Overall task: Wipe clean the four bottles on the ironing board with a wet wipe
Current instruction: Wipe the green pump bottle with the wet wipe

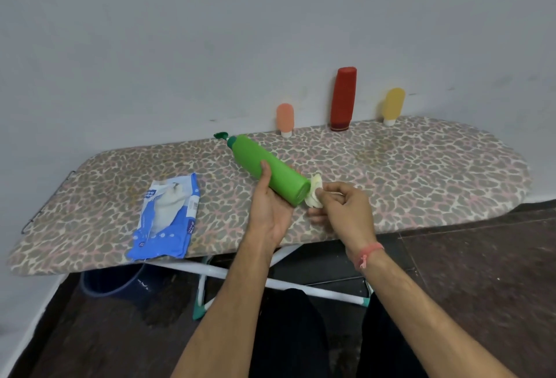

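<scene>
Green bottle (266,167) lies tilted in the left hand (270,206), fingers curled around it above the board (421,167); the right hand (343,206) pinches the wipe (314,194) against its base. Turn the bottle steadily, pressing lightly.

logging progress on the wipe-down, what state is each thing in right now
green pump bottle: tilted, lifted, gripped by left hand
wet wipe: bunched, pressed on the green bottle's base by right hand
red bottle: standing cap-down by the wall
orange tube: standing cap-down
yellow tube: standing cap-down
wipes pack: lying flat on ironing board, open
</scene>
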